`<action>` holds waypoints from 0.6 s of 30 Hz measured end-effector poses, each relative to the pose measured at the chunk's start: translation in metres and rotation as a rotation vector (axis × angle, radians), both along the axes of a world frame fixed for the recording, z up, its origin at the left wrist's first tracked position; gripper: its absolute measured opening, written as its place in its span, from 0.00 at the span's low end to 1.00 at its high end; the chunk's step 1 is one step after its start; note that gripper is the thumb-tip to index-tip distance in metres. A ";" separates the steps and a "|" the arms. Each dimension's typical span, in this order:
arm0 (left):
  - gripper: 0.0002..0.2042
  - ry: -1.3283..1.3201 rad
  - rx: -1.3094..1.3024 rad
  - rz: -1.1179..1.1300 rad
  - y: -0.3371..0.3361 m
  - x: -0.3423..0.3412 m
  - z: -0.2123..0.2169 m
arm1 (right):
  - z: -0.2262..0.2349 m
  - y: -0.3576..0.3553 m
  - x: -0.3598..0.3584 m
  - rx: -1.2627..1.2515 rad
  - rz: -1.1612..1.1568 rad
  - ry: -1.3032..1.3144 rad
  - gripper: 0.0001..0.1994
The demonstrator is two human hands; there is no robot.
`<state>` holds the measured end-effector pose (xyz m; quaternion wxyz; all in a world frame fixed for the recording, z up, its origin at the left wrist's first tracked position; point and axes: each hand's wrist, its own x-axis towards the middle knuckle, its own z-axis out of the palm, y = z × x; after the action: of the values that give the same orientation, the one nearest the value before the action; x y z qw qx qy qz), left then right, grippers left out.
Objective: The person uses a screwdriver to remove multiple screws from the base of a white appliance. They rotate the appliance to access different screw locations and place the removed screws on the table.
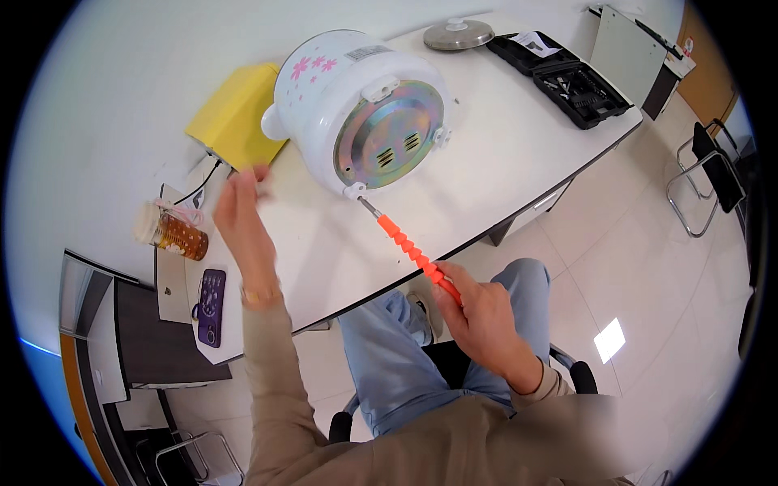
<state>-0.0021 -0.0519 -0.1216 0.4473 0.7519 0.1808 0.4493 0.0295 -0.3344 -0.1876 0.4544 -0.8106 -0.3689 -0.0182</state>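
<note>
A white rice cooker [318, 93] with pink flowers lies on its side on the table, its round metal base [389, 134] facing me. My right hand [482, 316] is closed around the lower end of an orange flexible-shaft screwdriver [409, 249]. The shaft slants up to the left, and its metal tip meets the small white foot [355, 190] at the lower rim of the base. My left hand [241, 215] is raised left of the cooker, in front of a yellow box [235, 113]. Motion blurs its fingers, and I cannot make out anything in them.
A metal lid [458, 35] lies at the back of the table. To its right, a black tool case [579, 93] stands open with bits inside. At the left are a patterned brown bottle [180, 235] and a purple phone [211, 308]. A black chair [717, 170] stands far right.
</note>
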 end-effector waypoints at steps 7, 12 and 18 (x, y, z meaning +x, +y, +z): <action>0.27 -0.236 -0.331 -0.272 0.107 0.097 -0.027 | 0.007 0.013 -0.010 0.054 0.019 0.298 0.10; 0.26 -0.207 -0.417 -0.215 0.081 0.093 -0.039 | 0.006 0.009 -0.010 0.025 -0.040 0.326 0.09; 0.26 -0.292 -0.330 -0.187 0.062 0.082 -0.035 | 0.006 0.002 -0.007 0.013 -0.121 0.227 0.07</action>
<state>0.0799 0.0098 -0.1562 0.6251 0.6090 0.1147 0.4745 0.0225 -0.3326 -0.1814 0.4967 -0.8253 -0.2651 0.0440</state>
